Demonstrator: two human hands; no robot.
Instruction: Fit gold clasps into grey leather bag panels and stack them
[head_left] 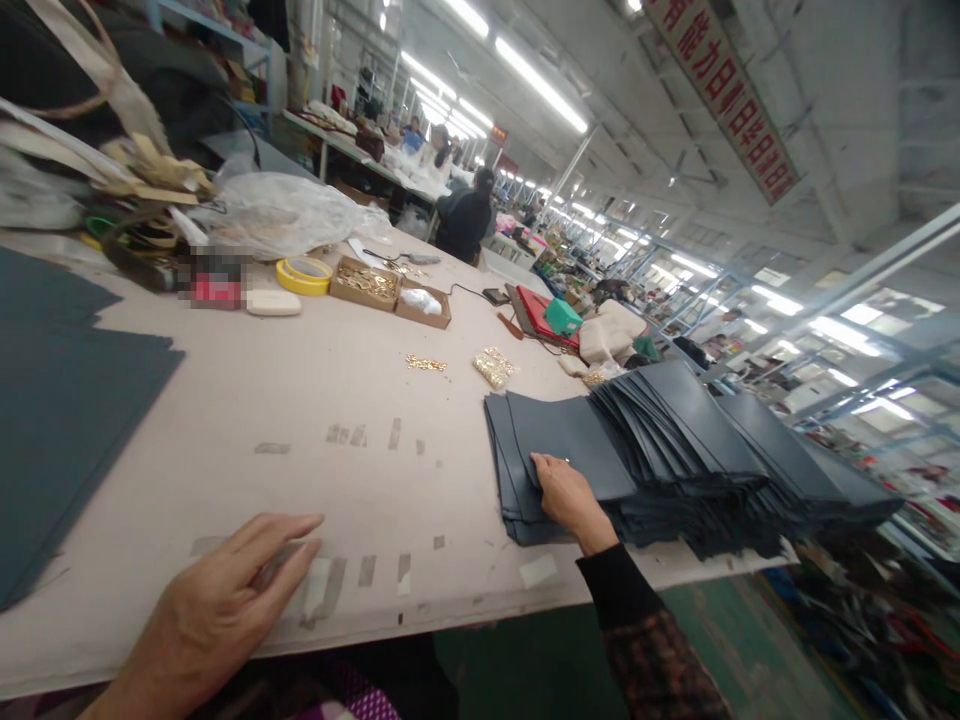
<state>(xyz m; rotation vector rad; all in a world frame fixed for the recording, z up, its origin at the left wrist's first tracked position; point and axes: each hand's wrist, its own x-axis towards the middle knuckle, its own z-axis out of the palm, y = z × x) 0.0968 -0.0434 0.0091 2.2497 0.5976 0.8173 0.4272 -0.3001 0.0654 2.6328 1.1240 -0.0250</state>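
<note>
One left hand [214,595] showed a spread grip; one right hand [566,492] touched dark panels [581,425], its hold unclear; two boxes [424,317] stood beyond.

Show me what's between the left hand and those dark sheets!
The head view shows pale tabletop between the left hand and the dark sheets, with some flat greyish patches on it.

Bare L hand [214,600] has fingers extended, thumb apart; bare R hand [568,495] palm down, black-cuffed R arm [651,640] outstretched fwd.
</note>
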